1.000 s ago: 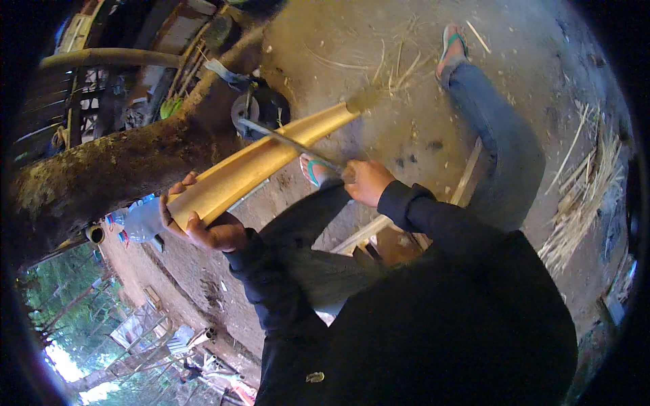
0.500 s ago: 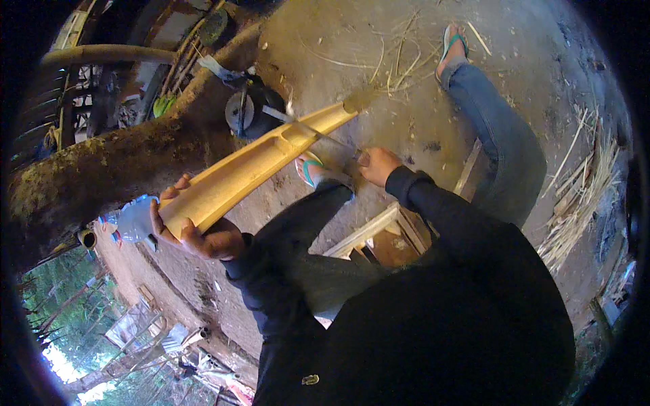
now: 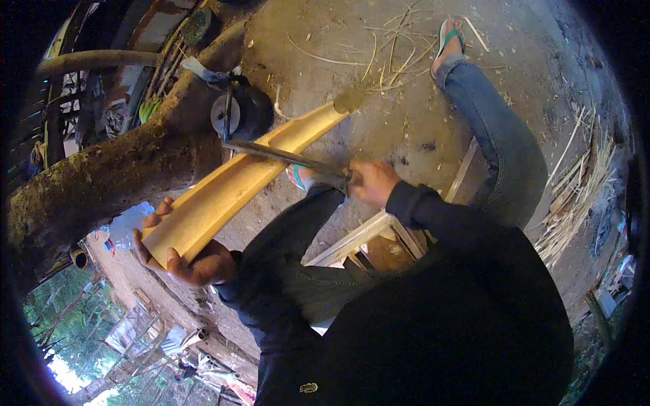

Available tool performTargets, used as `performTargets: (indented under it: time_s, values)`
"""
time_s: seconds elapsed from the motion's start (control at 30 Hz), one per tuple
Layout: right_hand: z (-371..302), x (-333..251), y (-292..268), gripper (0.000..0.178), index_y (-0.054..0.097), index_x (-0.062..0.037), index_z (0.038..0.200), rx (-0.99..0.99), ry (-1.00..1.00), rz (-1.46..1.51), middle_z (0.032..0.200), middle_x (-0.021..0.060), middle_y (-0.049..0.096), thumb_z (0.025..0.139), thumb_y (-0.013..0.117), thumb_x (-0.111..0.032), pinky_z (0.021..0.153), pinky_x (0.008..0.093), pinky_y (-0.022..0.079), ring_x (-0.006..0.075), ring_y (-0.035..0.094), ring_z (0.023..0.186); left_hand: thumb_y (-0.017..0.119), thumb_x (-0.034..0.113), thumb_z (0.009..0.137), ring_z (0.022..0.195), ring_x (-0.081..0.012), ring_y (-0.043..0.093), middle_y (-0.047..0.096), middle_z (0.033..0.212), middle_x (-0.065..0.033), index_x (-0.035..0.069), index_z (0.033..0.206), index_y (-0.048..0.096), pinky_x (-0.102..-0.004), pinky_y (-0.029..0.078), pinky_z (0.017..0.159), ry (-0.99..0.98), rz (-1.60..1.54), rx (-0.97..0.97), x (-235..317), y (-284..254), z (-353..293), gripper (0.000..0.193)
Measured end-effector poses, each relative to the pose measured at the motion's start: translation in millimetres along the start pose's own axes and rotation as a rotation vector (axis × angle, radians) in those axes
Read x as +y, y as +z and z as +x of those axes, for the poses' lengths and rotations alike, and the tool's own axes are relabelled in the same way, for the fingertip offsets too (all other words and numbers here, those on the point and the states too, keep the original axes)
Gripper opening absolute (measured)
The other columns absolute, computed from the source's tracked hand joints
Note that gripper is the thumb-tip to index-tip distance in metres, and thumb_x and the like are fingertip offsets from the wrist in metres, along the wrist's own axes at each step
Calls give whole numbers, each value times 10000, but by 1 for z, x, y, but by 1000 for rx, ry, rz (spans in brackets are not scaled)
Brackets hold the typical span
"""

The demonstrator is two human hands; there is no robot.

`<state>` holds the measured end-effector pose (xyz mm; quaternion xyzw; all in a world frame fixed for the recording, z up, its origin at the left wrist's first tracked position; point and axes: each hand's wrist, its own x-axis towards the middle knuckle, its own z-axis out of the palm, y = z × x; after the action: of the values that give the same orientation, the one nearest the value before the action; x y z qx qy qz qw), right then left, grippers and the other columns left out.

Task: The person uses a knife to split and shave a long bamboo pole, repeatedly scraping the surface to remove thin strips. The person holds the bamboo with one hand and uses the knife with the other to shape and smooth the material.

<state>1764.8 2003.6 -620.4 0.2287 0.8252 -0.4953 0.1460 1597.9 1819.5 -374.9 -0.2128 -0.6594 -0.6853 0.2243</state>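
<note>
A long split length of bamboo [image 3: 223, 196], yellow and hollow like a trough, slants from lower left to upper middle. My left hand [image 3: 193, 262] is closed around its near end, thumb at the inner side and fingers along the far edge. My right hand [image 3: 374, 183] is wrapped round the handle of a long knife [image 3: 291, 157]. Its blade lies across the bamboo's upper half, pointing left, the tip past the far edge. The handle is mostly hidden by my fingers. Dust or shavings blur the bamboo's far end.
A thick log [image 3: 88, 172] lies to the left, with a dark round object [image 3: 254, 111] beside it. A clear plastic bottle [image 3: 128, 223] is near my left hand. Under my legs stands a wooden frame [image 3: 352, 240]. Thin strips [image 3: 399, 61] lie ahead, and a bundle of strips [image 3: 575, 213] to the right.
The knife blade has moved down along the bamboo toward my left hand, and its angle has flattened. My right hand has shifted slightly nearer; the bamboo has shifted a little left.
</note>
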Motion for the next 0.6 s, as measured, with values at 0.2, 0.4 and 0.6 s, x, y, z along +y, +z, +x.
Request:
performTargets:
  time_s: [0.2,0.4,0.6]
  values:
    - [42,58,7,267,663,-25,884,-52,303,-49,830,227,642,718,625,-230,751,463,494,380,631,818,472,359,759,956,-376,564,530,1057,-209,-11,1279,375,-530,432,908,12,84,-13,-3,-5,0,645]
    - [55,114,47,348,664,9,843,101,179,-48,837,272,630,776,596,-326,724,459,502,415,623,785,470,351,765,972,-381,562,538,1056,-199,0,1299,377,-526,430,917,-32,83,-15,-9,-11,5,646]
    - [71,86,14,332,672,-33,912,-105,473,-31,828,226,655,714,648,-299,693,410,505,349,646,760,488,355,757,968,-382,560,544,1042,-203,18,1289,369,-515,432,905,-42,91,2,-8,-14,9,642]
